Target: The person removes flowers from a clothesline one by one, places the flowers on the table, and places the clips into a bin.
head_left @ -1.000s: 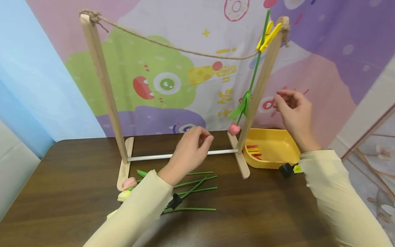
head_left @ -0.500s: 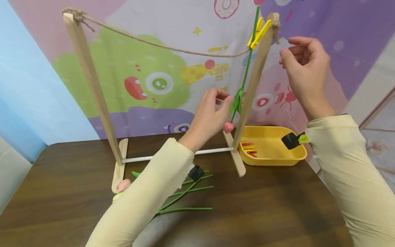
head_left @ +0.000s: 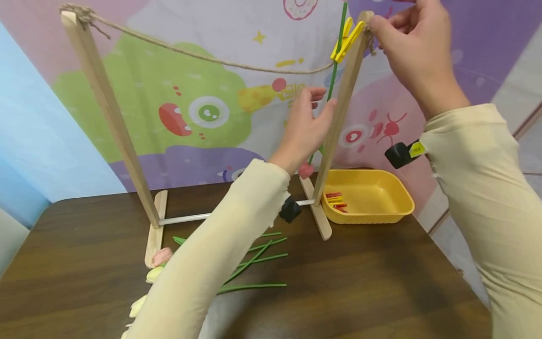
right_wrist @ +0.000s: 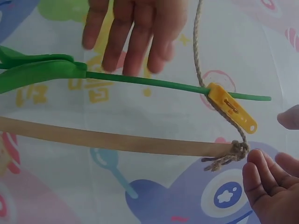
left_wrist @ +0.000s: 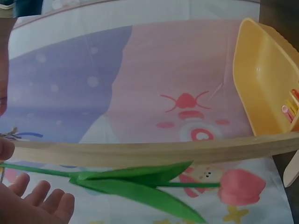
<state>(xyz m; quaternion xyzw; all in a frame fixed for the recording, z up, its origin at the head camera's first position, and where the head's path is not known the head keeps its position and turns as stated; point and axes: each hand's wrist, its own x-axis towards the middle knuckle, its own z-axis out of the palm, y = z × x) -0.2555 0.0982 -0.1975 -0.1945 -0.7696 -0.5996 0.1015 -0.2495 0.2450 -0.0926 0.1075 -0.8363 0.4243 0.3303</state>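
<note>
A pink artificial tulip (left_wrist: 242, 186) hangs head down, its green stem (right_wrist: 149, 82) held on the twine (head_left: 203, 59) by a yellow clothespin (right_wrist: 230, 106) near the right wooden post (head_left: 344, 101). My left hand (head_left: 306, 125) is beside the stem with its fingers loosely bent, covering the tulip's leaves in the head view. In the right wrist view a gap shows between those fingertips and the stem. Near the twine knot on top of the right post is my right hand (head_left: 421, 49), fingers spread and holding nothing.
Several tulips lie on the brown table (head_left: 360, 282), their green stems (head_left: 262, 259) pointing right and their heads (head_left: 162, 256) at left, partly behind my left sleeve. A yellow tray (head_left: 372, 219) with red and yellow clothespins (head_left: 336, 200) stands beside the frame's right foot (head_left: 317, 212).
Both hands have risen, the left from over the table up to the hanging stem, the right from above the tray to the post's top. The view has shifted slightly right.
</note>
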